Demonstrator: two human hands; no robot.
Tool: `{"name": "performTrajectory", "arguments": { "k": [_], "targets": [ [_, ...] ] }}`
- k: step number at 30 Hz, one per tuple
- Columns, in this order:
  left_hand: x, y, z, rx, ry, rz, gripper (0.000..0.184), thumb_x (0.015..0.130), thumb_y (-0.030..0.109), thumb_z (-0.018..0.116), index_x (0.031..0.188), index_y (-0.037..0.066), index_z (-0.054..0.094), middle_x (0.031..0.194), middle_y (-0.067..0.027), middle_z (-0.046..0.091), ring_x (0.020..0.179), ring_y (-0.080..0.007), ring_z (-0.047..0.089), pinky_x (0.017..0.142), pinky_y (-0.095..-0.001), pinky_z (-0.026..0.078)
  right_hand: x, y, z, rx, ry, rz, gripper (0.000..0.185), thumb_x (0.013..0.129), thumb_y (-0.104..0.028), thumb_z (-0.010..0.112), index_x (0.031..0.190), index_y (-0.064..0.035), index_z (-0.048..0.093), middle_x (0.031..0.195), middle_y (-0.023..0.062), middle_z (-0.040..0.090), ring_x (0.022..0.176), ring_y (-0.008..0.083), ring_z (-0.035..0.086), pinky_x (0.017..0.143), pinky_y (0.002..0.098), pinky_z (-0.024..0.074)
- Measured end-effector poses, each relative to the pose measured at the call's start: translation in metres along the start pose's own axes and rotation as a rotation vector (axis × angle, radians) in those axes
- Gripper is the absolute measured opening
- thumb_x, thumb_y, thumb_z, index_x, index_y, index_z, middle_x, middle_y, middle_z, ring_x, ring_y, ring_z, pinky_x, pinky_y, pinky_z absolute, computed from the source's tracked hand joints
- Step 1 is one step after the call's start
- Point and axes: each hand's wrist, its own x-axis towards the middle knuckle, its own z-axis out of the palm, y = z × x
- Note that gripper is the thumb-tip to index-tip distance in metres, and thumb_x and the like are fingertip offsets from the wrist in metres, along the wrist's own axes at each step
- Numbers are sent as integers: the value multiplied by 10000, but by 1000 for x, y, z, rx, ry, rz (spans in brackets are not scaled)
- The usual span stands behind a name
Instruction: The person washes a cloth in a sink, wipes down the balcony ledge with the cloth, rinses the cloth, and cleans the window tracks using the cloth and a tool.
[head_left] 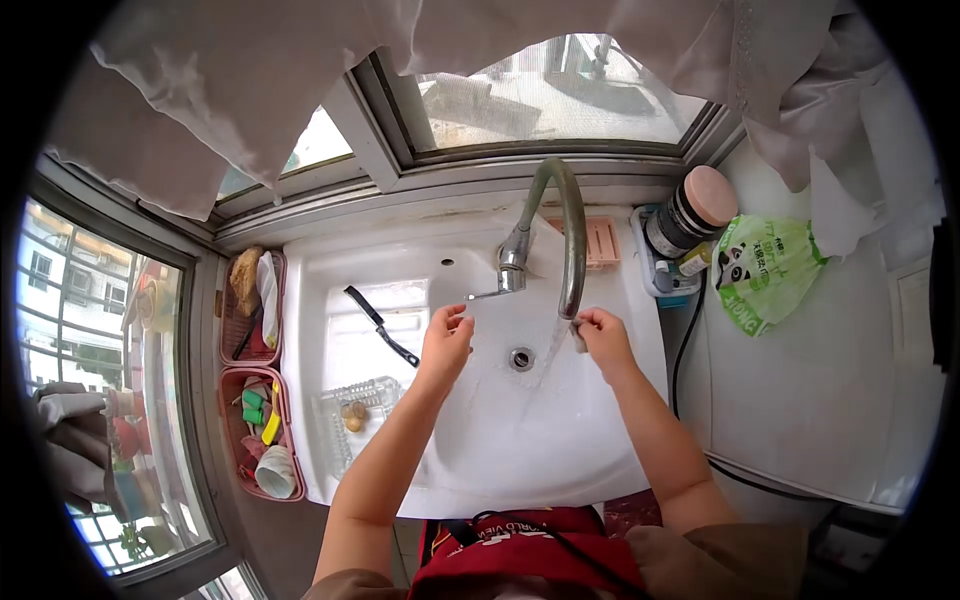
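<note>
Water runs from the curved faucet (572, 230) into the white sink (480, 440). My right hand (603, 340) is beside the spout's end, its fingers closed on a small greyish piece (579, 338) at the edge of the stream. Left of the stream, my left hand (447, 342) is raised over the sink with its fingers curled, just below the faucet lever (484, 295); whether it holds anything is hidden. A black comb (364, 304) lies in the sink's left part, above a clear ridged tray (335, 408) with a small brown lump (353, 414) on it.
Two pink baskets (228, 349) of small items stand left of the sink. A pink soap dish (602, 243) sits behind the faucet. At the right are a black jar with a pink lid (711, 196), a green plastic bag (768, 270) and a dark cable (679, 370). Windows lie behind and left.
</note>
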Motion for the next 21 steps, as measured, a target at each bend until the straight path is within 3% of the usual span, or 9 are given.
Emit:
{"name": "performTrajectory", "arguments": {
  "k": [3, 5, 7, 11, 13, 14, 15, 18, 21],
  "targets": [
    [15, 10, -11, -369, -89, -273, 404, 907, 243, 449, 1220, -3, 382, 1120, -139, 481, 1010, -232, 524, 831, -381, 465, -78, 40, 36, 319, -215, 599, 152, 815, -66, 497, 951, -67, 564, 781, 18, 570, 669, 115, 529, 628, 297, 441],
    [15, 17, -8, -499, -165, -294, 429, 908, 231, 425, 1225, -49, 353, 1129, -164, 466, 1038, -265, 503, 882, -389, 439, -93, 67, 53, 521, -361, 777, 163, 822, -109, 517, 984, -90, 529, 814, 17, 564, 710, 134, 539, 681, 338, 440],
    [25, 20, -4, -651, -187, -294, 441, 907, 210, 415, 1222, -87, 330, 1141, -186, 456, 1065, -284, 485, 915, -402, 415, -88, 87, 61, 664, -499, 768, 158, 835, -139, 513, 990, -105, 517, 868, 20, 563, 756, 141, 534, 724, 334, 437],
    [40, 43, -6, -1065, -203, -410, 480, 902, 151, 387, 1208, -186, 234, 1215, -262, 368, 1175, -337, 381, 1010, -440, 321, -75, 91, 74, 712, -307, 693, 155, 827, -151, 539, 968, -91, 519, 819, 44, 562, 711, 168, 541, 674, 357, 441],
    [35, 83, -3, -1118, -156, -438, 493, 901, 144, 377, 1218, -196, 213, 1258, -296, 309, 1213, -366, 329, 1033, -440, 292, -57, 124, 75, 161, -237, 524, 208, 823, -141, 545, 1014, -73, 502, 823, 53, 557, 714, 168, 542, 678, 378, 448],
    [32, 93, -2, -1173, -109, -465, 505, 900, 136, 366, 1228, -205, 191, 1302, -330, 251, 1252, -396, 277, 1057, -441, 263, -48, 135, 74, -42, -258, 462, 384, 802, -105, 546, 1172, -62, 454, 869, 100, 585, 761, 233, 580, 708, 392, 461],
    [32, 92, -2, -1175, -94, -462, 505, 900, 136, 366, 1228, -205, 191, 1302, -330, 251, 1252, -396, 277, 1057, -441, 263, -35, 156, 70, -42, -272, 465, 384, 802, -105, 546, 1172, -62, 454, 869, 100, 585, 761, 233, 580, 708, 392, 461],
    [46, 60, -20, -989, -414, -337, 650, 879, 153, 433, 1315, -157, 64, 1386, -314, 107, 1325, -383, 111, 1079, -426, 196, -5, 191, 77, -755, -292, -52, 586, 796, -123, 559, 1329, -67, 322, 1050, 154, 572, 905, 300, 581, 775, 405, 462],
    [10, 39, -24, -651, -177, -184, 636, 859, 169, 498, 1338, -73, 156, 1401, -266, 146, 1322, -352, 167, 1072, -410, 217, 0, 166, 85, -980, -472, 195, 697, 778, -118, 565, 1384, -88, 221, 1102, 194, 533, 1013, 335, 531, 837, 388, 444]
  ]
}}
